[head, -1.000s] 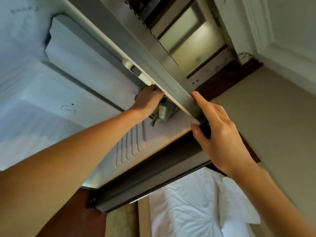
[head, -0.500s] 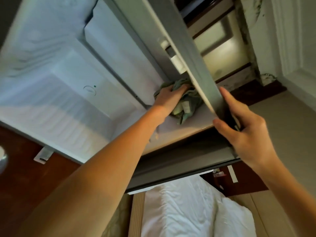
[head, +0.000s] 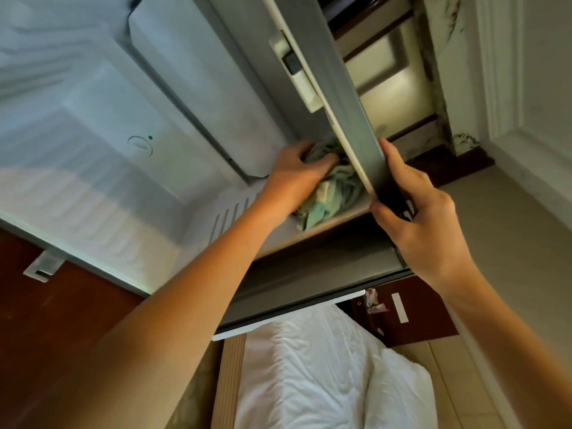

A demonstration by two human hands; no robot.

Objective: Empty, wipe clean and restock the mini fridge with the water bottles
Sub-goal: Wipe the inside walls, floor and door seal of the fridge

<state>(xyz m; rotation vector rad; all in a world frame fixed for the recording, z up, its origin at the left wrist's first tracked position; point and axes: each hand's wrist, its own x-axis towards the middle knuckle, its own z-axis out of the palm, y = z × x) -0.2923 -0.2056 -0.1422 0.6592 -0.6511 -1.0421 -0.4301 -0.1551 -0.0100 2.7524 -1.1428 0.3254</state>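
Observation:
The mini fridge [head: 93, 156] stands open, its white inside bare, and the view is tilted hard. My left hand [head: 297, 178] is inside near the door-side corner, closed on a crumpled green cloth [head: 332, 196] pressed against the white inner wall. My right hand [head: 414, 209] grips the grey edge of the fridge door [head: 346, 97], thumb on one side and fingers on the other. No water bottles are in view.
A white bed with pillows [head: 325, 366] shows below the fridge. Dark brown wooden cabinet panels [head: 52, 320] surround the fridge. A beige wall [head: 510, 227] and white moulding [head: 526, 88] lie to the right.
The view swung, bringing more of the fridge interior into sight. My left hand with the cloth shifted along the inner wall near the door; my right hand stayed on the door edge.

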